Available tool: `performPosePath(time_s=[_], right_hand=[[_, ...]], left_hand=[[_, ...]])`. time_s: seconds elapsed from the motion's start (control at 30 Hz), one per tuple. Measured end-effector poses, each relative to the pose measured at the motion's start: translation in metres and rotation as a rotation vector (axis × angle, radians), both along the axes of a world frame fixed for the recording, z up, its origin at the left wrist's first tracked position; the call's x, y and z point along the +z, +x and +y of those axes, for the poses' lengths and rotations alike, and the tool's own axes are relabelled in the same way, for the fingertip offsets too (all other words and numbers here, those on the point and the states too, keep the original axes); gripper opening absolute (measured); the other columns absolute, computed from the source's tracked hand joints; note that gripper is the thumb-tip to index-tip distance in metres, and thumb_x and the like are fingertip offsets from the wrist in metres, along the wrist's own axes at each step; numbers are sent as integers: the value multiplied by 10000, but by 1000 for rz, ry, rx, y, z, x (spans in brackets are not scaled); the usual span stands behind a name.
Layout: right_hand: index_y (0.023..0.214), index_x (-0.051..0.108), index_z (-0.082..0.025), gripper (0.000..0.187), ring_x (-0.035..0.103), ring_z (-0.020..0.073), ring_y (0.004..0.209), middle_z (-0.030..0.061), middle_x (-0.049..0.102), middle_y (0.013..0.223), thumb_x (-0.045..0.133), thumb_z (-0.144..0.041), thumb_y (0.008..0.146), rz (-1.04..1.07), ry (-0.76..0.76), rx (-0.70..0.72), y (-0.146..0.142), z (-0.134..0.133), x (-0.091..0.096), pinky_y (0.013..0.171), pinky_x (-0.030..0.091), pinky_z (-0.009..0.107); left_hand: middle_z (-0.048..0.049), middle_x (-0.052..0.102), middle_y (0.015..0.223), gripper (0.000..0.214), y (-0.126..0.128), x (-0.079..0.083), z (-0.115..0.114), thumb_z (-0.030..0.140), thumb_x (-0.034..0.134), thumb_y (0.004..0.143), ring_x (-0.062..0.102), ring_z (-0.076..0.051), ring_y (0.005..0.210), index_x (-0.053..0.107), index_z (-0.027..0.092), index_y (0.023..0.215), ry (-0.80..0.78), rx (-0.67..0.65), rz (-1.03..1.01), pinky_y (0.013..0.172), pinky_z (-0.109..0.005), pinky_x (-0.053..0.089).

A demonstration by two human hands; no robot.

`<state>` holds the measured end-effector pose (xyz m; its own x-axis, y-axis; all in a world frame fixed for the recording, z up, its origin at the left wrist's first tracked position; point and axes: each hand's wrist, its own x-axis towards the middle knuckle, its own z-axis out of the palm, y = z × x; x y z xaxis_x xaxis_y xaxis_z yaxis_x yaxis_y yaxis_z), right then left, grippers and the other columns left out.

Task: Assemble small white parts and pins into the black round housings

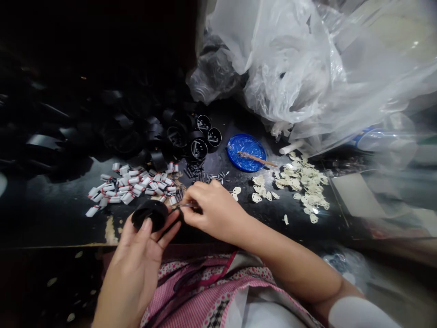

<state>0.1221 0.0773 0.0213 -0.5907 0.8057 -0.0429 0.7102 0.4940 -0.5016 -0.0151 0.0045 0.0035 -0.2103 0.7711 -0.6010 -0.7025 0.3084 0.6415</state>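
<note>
My left hand point(138, 259) is closed around a round black plastic housing point(150, 215), its open side tipped up. Right beside it, my right hand point(210, 207) pinches a thin, slender piece point(187, 205) between thumb and fingers; its kind is too small to make out. The tip of that piece points toward my left fingers. Behind my hands lies a heap of small white cylinders with red bands point(131, 182). Small dark springs point(194, 173) are scattered beyond my right hand. More black round housings point(199, 148) stand farther back.
A blue lid point(235, 159) with a brown stick point(257, 158) lies at the back centre. Flat cream-coloured pieces point(307, 182) are piled on the right of the black table point(259, 223). Clear plastic bags point(290, 68) bulge over the back right. The front edge runs close to my apron point(211, 282).
</note>
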Motion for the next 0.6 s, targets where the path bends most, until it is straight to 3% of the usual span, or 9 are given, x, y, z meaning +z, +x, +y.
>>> performPosePath(time_s=[0.13, 0.27, 0.4, 0.5, 0.6], right_hand=[[816, 580, -178, 26, 577, 121, 806, -16, 641, 830, 598, -191, 831, 232, -63, -94, 11, -7, 3, 762, 343, 267], [860, 604, -174, 22, 572, 128, 821, -9, 654, 852, 599, -182, 840, 224, 23, -84, 17, -13, 4, 773, 319, 287], [823, 594, -173, 29, 564, 125, 795, -9, 653, 832, 596, -179, 850, 251, 36, -83, 20, -14, 9, 748, 321, 282], [808, 594, -179, 58, 567, 119, 769, -15, 651, 789, 592, -197, 863, 343, 40, -95, 22, -16, 13, 742, 335, 276], [812, 599, -169, 65, 567, 120, 754, -4, 663, 796, 562, -167, 866, 304, 147, -77, 23, -18, 12, 734, 319, 296]], left_hand=[[-49, 711, 1062, 158, 7, -1, 3, 272, 648, 814, 685, -218, 921, 671, 220, 962, 44, -73, -77, 842, -388, 563], [-27, 704, 1089, 197, 16, -1, 2, 281, 658, 810, 629, -217, 1067, 680, 259, 1004, 95, -15, 42, 910, -329, 524], [-16, 702, 1092, 246, 18, -1, 0, 291, 674, 793, 628, -211, 1073, 671, 285, 1039, 87, -9, 75, 921, -318, 515], [-15, 683, 1144, 278, 20, -2, -1, 299, 700, 767, 620, -209, 1089, 669, 284, 1043, 64, -41, 58, 911, -295, 515], [-12, 677, 1153, 323, 23, -3, -3, 300, 736, 731, 610, -210, 1106, 663, 292, 1046, 27, -108, 35, 899, -284, 518]])
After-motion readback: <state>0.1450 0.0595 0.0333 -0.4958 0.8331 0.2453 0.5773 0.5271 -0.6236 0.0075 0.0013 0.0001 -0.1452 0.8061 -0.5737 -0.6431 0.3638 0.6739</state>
